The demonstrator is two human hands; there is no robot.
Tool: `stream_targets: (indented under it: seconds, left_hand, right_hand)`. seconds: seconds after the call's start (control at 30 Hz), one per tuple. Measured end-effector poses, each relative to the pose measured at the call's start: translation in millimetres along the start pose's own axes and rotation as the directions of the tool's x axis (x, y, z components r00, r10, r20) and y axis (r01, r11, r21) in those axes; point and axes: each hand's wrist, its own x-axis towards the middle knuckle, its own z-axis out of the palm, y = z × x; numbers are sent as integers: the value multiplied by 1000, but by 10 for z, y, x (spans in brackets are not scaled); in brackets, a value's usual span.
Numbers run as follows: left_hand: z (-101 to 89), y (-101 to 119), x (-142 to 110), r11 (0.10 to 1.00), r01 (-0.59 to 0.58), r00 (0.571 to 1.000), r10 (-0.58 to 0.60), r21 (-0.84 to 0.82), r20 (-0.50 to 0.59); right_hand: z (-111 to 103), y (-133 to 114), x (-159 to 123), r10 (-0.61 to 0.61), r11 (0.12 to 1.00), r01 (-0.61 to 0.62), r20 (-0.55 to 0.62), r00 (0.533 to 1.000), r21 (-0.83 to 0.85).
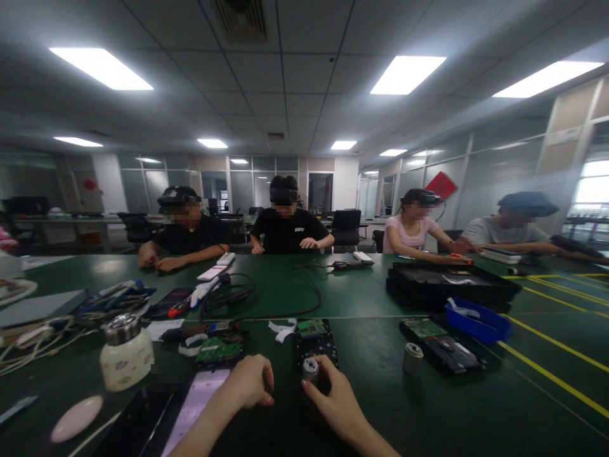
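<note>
My right hand (pixel 333 393) grips a small silver metal cylinder (pixel 311 369) with holes in its top, thumb on one side and fingers on the other. It stands at the near end of an opened black device (pixel 304 339) with a green circuit board (pixel 311 327). To the left hovers my left hand (pixel 254 381), fingers curved, thumb apart from them, nothing visible between. Beyond it lies another green circuit board (pixel 217 350). Farther right, a second metal cylinder (pixel 413 359) sits upright beside another opened device (pixel 445 348).
A patterned flask (pixel 126 358), a pink oval object (pixel 77 419) and a lit phone-like screen (pixel 197 406) are at left. A blue bin (pixel 478 324) and black tray (pixel 404 292) stand at right. Black cables (pixel 233 295) cross the green table (pixel 361 419). Several people sit opposite.
</note>
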Motion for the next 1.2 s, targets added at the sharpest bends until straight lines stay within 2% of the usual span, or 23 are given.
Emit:
stream_targets:
  seconds: [0.27, 0.43, 0.53, 1.2]
  left_hand:
    - [2, 7, 8, 1000, -5, 1000, 5, -5, -23]
    - [-48, 52, 6, 997, -59, 997, 57, -42, -60]
    - [-70, 75, -13, 994, -84, 996, 81, -66, -36]
    - [-45, 57, 24, 1000, -29, 1000, 29, -5, -13]
  right_hand:
    - [0, -2, -9, -16, 1000, 16, -11, 1000, -27]
    - [-6, -10, -6, -33, 999, 33, -5, 999, -33]
    - [-6, -5, -9, -30, 999, 30, -10, 999, -45]
    - [-1, -8, -13, -31, 999, 31, -5, 999, -43]
